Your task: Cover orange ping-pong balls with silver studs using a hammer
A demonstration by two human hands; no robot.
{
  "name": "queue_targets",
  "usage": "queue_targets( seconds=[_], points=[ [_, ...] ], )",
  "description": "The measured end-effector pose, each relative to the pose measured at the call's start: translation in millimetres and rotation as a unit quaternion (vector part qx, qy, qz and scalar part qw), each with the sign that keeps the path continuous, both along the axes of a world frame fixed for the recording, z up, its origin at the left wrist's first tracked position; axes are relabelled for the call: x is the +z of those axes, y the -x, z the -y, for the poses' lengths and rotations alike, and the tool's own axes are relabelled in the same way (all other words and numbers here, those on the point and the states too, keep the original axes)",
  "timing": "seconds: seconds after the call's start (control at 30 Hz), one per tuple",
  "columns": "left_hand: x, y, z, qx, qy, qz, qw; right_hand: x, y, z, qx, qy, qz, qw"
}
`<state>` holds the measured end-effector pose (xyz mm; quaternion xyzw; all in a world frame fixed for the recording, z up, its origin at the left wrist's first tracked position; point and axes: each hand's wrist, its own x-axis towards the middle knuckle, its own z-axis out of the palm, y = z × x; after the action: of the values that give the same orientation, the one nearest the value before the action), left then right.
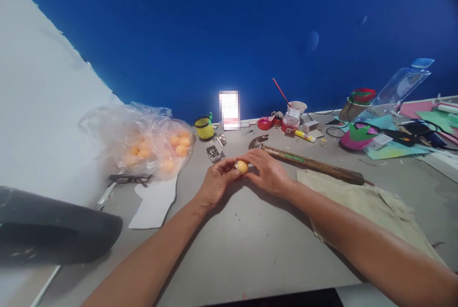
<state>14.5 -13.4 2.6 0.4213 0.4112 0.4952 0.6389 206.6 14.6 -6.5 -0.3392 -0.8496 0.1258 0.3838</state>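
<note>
A small yellow-orange ball [242, 168] is held between the fingertips of both hands above the middle of the table. My left hand [218, 180] pinches it from the left, where something whitish and dark, too small to make out, shows at its edge. My right hand [268, 171] closes on the ball's other side, its fingers curled over the top. Just beyond the left hand sits a small open box of shiny metal bits [213, 153], with a second little heap of metal bits [221, 140] behind it. A claw hammer [311, 164] lies beyond the right hand.
Clear plastic bags [143, 130] with several orange balls stand at the left, near glasses [130, 179] and white paper [153, 204]. A dark cylinder [60, 226] juts in at left. Beige cloth [358, 202] lies under the right forearm. Cups, glue [305, 136] and a tilted bottle [404, 85] line the back.
</note>
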Motion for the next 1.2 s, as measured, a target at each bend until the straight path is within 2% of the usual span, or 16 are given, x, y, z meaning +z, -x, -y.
queue_targets(
  seconds=[0.1, 0.23, 0.4, 0.57, 0.8, 0.9, 1.0, 1.2],
  points=[
    [0.9, 0, 1, 0.014, -0.02, -0.024, 0.999, -0.4, 0, -1, -0.012, 0.009, -0.014, 1.0],
    [-0.4, -2, 3, 0.04, -0.094, -0.079, 0.992, 1.4, 0, -1, -0.039, 0.041, 0.0, 0.998],
    [0.9, -1, 4, 0.03, -0.149, -0.126, 0.98, 4.3, 0, 2, -0.042, 0.06, 0.011, 0.997],
    [5.4, -1, 6, 0.038, -0.134, -0.136, 0.981, 5.5, -2, 2, -0.033, 0.034, 0.006, 0.999],
    [1.0, -2, 6, 0.062, -0.132, -0.113, 0.983, 4.9, 2, 1, 0.002, 0.091, -0.02, 0.996],
    [3.4, -1, 5, 0.058, -0.135, -0.102, 0.984, 2.8, 3, 0, -0.003, 0.086, -0.046, 0.995],
    [7.0, 1, 4, 0.054, -0.126, -0.094, 0.986, 2.0, 2, 0, 0.006, 0.117, -0.07, 0.991],
    [7.5, 5, 1, 0.054, -0.099, -0.085, 0.99, 10.9, 2, 3, 0.02, 0.181, -0.082, 0.98]
  ],
)
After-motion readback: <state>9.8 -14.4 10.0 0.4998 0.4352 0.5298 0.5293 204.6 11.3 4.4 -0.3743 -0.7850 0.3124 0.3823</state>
